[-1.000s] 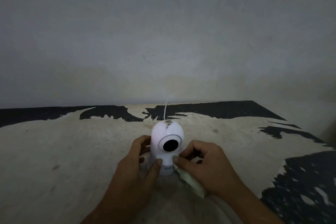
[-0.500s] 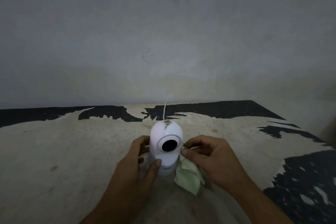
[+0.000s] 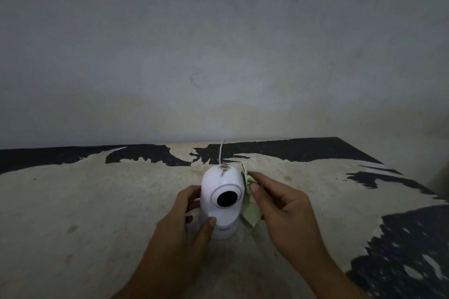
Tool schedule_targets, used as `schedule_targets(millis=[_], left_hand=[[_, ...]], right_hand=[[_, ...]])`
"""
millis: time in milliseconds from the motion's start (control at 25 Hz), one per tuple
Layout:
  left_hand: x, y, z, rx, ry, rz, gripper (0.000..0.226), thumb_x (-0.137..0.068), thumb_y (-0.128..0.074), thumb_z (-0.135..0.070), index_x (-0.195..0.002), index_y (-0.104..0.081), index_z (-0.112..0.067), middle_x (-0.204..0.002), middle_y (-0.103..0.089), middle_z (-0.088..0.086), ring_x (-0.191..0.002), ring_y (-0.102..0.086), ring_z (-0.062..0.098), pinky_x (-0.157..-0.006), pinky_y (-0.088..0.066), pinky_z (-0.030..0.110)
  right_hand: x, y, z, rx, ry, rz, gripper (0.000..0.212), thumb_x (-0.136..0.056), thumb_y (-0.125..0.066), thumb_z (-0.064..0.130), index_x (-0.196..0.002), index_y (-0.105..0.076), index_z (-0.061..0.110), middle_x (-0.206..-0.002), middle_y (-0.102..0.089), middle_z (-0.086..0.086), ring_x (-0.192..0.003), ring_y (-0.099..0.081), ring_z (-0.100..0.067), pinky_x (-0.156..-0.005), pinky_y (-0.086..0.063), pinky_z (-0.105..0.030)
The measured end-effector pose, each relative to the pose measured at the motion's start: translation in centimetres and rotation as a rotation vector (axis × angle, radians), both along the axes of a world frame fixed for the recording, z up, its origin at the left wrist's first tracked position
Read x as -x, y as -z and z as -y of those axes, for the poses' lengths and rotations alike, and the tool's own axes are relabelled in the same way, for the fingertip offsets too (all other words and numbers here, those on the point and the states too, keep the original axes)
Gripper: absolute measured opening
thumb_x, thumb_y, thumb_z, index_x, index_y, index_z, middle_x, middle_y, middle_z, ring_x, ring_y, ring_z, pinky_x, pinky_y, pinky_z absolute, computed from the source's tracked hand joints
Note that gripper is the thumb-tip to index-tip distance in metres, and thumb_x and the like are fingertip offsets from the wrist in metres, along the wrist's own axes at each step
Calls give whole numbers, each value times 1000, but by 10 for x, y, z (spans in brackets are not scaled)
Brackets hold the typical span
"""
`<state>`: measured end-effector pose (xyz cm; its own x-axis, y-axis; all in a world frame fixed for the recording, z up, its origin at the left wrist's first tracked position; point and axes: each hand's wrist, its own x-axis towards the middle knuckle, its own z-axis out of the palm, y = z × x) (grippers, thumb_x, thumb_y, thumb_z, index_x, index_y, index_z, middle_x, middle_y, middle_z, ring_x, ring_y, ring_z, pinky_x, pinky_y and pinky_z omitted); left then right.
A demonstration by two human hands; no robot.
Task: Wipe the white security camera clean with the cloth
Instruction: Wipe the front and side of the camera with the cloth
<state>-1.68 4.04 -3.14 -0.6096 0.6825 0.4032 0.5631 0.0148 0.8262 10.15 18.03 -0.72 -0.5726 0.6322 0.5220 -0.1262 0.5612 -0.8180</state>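
Observation:
The white security camera [image 3: 222, 199] stands upright on the worn table, its round black lens facing me and a dark smudge of dirt on its top. My left hand [image 3: 187, 223] wraps around the camera's left side and base, thumb on the front. My right hand [image 3: 281, 206] pinches a pale green cloth [image 3: 250, 211] and presses it against the camera's upper right side; the cloth's lower part hangs down beside the body.
A thin white cable [image 3: 221, 150] runs from behind the camera toward the grey wall [image 3: 218, 43]. The table top [image 3: 97, 201] is pale with black patches where the surface has peeled, along the back and at the right.
My right hand has moved the cloth up from the camera's lower right base to its upper right side. My left hand has kept its hold and the camera has stayed in place.

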Motion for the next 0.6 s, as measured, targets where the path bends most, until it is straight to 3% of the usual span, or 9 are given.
schedule_targets(millis=[120, 200, 280, 360, 440, 520, 600], left_hand=[[0, 0, -1, 9, -8, -6, 52, -80, -62, -34, -110, -24, -53, -101, -33, -41, -92, -41, -14, -85, -37, 13], [0, 0, 1, 12, -9, -10, 51, -80, -62, -35, -104, -24, -58, -99, -31, -44, -86, -42, -18, -76, -37, 5], [0, -2, 1, 20, -6, -7, 50, -80, -62, -35, -100, -24, -62, -97, -32, -46, -83, -41, -24, -66, -36, 2], [0, -2, 2, 18, -1, 0, 50, -80, -61, -36, -101, -24, -62, -98, -32, -46, -84, -39, -25, -68, -35, 2], [0, -2, 2, 17, 7, 1, 50, -80, -60, -37, -103, -24, -61, -100, -33, -46, -86, -38, -25, -70, -35, 2], [-1, -2, 2, 11, 7, 0, 50, -80, -60, -37, -104, -24, -61, -99, -34, -46, -84, -39, -27, -68, -36, 1], [0, -2, 2, 10, 9, 10, 49, -80, -60, -37, -105, -25, -59, -99, -34, -45, -84, -40, -27, -67, -36, 1]], right_hand=[[2, 8, 1, -24, 8, 59, 35, -94, -58, 9, -119, -64, 33, -118, -70, 14, -108, -65, -4, -89, -58, -40], [2, 9, 3, -85, 31, 100, 38, -94, -57, 5, -124, -58, 30, -118, -66, 19, -110, -61, 3, -94, -55, -32], [1, 2, 5, -159, 74, 60, 42, -93, -57, 2, -119, -57, 35, -110, -63, 35, -106, -59, 12, -93, -51, -14], [0, 0, 5, -178, 95, 34, 46, -92, -56, 0, -112, -61, 41, -100, -62, 46, -103, -60, 14, -86, -47, -4], [0, 2, 4, -147, 79, 83, 46, -93, -55, 0, -111, -62, 41, -100, -65, 41, -102, -61, 13, -86, -50, -7], [0, 5, 3, -128, 54, 157, 38, -93, -55, 0, -115, -67, 29, -107, -70, 24, -101, -63, 8, -89, -54, -19], [0, 4, 1, -122, 85, 140, 35, -93, -55, -2, -114, -70, 21, -103, -70, 26, -97, -64, 9, -85, -54, -14]])
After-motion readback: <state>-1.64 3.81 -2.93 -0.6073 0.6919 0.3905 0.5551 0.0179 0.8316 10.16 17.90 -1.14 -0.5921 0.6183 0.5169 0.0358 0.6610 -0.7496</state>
